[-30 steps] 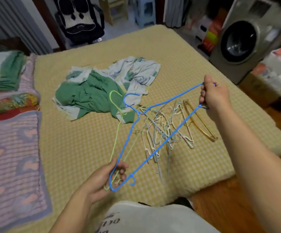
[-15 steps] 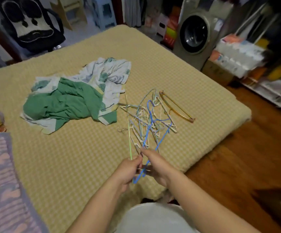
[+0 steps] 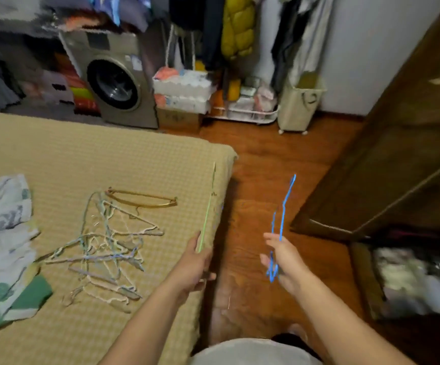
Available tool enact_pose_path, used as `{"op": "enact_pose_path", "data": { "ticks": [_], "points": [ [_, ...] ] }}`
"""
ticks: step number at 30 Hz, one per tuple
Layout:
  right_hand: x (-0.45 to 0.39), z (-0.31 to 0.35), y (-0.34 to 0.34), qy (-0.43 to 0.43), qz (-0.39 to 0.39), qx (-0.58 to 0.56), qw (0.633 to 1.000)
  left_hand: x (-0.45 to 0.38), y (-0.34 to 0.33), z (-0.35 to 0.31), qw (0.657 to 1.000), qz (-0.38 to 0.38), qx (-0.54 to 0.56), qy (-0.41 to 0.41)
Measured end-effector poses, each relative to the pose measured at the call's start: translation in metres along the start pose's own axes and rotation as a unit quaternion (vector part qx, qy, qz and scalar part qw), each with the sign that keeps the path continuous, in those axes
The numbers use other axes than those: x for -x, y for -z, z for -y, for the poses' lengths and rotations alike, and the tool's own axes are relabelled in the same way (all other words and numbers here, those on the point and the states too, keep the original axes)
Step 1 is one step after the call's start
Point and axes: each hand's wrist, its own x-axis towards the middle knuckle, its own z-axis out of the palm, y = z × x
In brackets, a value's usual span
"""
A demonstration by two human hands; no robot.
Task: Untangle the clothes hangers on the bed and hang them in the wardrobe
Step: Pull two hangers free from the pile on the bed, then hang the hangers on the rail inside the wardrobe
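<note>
My left hand [image 3: 193, 262] grips a thin light-green hanger [image 3: 207, 214] that stands edge-on over the bed's right edge. My right hand [image 3: 283, 259] holds a blue wire hanger [image 3: 282, 222] upright over the wooden floor, apart from the green one. A tangled pile of pale hangers [image 3: 105, 248] lies on the yellow checked bed [image 3: 87, 159], with a gold hanger [image 3: 141, 201] at its far side. The brown wardrobe door [image 3: 403, 143] stands open on the right.
Green and white clothes [image 3: 2, 248] lie at the bed's left. A washing machine [image 3: 113, 83], a white rack [image 3: 242, 111], a wheeled basket [image 3: 297, 106] and hanging clothes line the far wall. Wooden floor [image 3: 263, 159] runs between bed and wardrobe. A bundle [image 3: 411, 280] lies by the wardrobe's foot.
The blue and green hangers have come apart, one in each hand. My view has swung right from the bed toward the floor and wardrobe, and my right hand has moved off the bed.
</note>
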Motion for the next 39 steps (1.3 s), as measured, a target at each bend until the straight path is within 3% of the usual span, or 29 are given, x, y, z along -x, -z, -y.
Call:
{"op": "enact_pose_path", "data": {
  "ticks": [5, 11, 14, 21, 28, 39],
  "points": [
    [0.008, 0.043, 0.167, 0.034, -0.121, -0.079, 0.989, -0.028, -0.124, -0.070, 0.986, 0.134, -0.099, -0.015],
    [0.025, 0.106, 0.347, 0.089, -0.227, -0.111, 0.964, -0.035, -0.302, -0.162, 0.947, 0.300, -0.117, -0.019],
    [0.037, 0.131, 0.399, 0.113, -0.286, -0.108, 0.945, -0.029, -0.367, -0.189, 0.926, 0.361, -0.111, -0.018],
    [0.075, 0.185, 0.474, 0.197, -0.374, -0.154, 0.893, -0.012, -0.512, -0.249, 0.877, 0.446, -0.159, -0.080],
    [0.067, 0.209, 0.517, 0.212, -0.466, -0.182, 0.840, -0.024, -0.610, -0.291, 0.795, 0.545, -0.231, -0.134],
    [0.032, 0.309, 0.575, 0.224, -0.626, -0.195, 0.721, -0.037, -0.747, -0.378, 0.672, 0.670, -0.288, -0.129]
  ]
}}
